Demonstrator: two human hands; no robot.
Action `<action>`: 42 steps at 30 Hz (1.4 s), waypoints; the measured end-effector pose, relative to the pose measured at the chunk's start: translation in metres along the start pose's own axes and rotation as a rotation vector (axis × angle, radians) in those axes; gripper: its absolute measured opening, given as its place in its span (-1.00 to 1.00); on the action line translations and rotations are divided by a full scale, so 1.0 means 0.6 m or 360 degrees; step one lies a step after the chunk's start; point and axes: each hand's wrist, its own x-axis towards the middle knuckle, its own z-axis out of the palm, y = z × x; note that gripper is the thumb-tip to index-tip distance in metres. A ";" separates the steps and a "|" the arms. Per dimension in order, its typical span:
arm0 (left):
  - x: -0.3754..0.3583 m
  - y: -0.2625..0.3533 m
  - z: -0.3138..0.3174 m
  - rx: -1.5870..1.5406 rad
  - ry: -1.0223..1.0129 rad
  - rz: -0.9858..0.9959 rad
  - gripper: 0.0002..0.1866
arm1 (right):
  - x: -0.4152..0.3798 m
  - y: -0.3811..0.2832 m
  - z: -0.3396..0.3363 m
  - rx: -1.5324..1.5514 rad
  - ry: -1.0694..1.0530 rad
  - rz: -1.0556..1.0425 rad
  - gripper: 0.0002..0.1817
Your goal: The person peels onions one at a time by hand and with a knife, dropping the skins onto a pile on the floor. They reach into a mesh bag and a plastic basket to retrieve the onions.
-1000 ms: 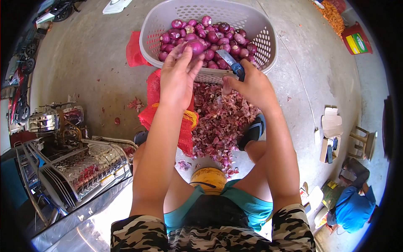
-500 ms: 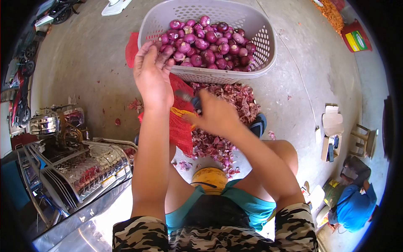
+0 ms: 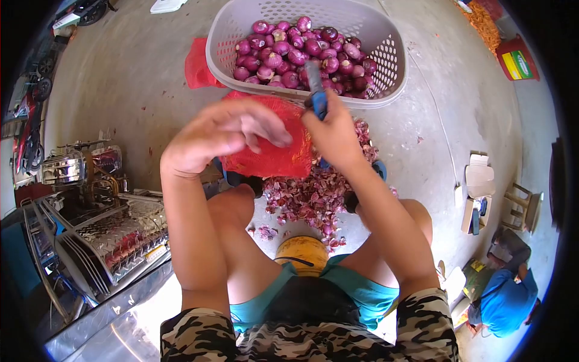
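Note:
My left hand [image 3: 223, 136] hovers over a red mesh bag [image 3: 271, 160], its fingers bent and apart, slightly blurred, with nothing seen in them. Closed round the blue and black handle of a knife [image 3: 319, 104] is my right hand [image 3: 335, 136]. The blade points away from me, over the near rim of a grey plastic basket [image 3: 377, 104]. Peeled-looking purple onions [image 3: 295, 57] are heaped in that basket. Below the bag, onion skins [image 3: 307, 205] lie in a loose pile on the floor between my feet.
Another red mesh piece [image 3: 199, 63] lies left of the basket. A yellow bucket [image 3: 298, 250] stands between my thighs. Metal vehicle parts [image 3: 120, 229] are at left. At right are an open cardboard box [image 3: 479, 181], a small stool [image 3: 522, 205] and a person in blue [image 3: 506, 301].
My left hand has moved back from the basket rim to above the mesh bag. My right hand has gone forward and right with the knife. The bag now lies more spread out.

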 end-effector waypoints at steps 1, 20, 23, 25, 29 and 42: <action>0.001 -0.015 -0.005 -0.0087 -0.0131 -0.0093 -0.64 | 0.008 0.009 -0.007 -0.0008 0.0054 -0.0121 -0.86; 0.128 -0.397 -0.124 0.2173 0.0111 -0.1445 -0.68 | -0.052 -0.011 0.056 0.0419 -0.0808 -0.0069 -0.70; 0.123 -0.393 -0.123 0.2194 0.0119 -0.1454 -0.68 | -0.053 -0.019 0.058 0.0399 -0.0839 -0.0101 -0.72; 0.120 -0.389 -0.121 0.2203 0.0112 -0.1458 -0.69 | -0.054 -0.019 0.056 0.0369 -0.0841 -0.0117 -0.74; 0.120 -0.385 -0.119 0.2230 0.0107 -0.1461 -0.69 | -0.062 -0.007 0.059 0.0258 -0.0818 -0.0223 -0.72; 0.156 -0.347 -0.103 0.2368 -0.0256 -0.1518 -0.70 | -0.041 -0.025 0.029 -0.0134 -0.0706 -0.0050 -0.69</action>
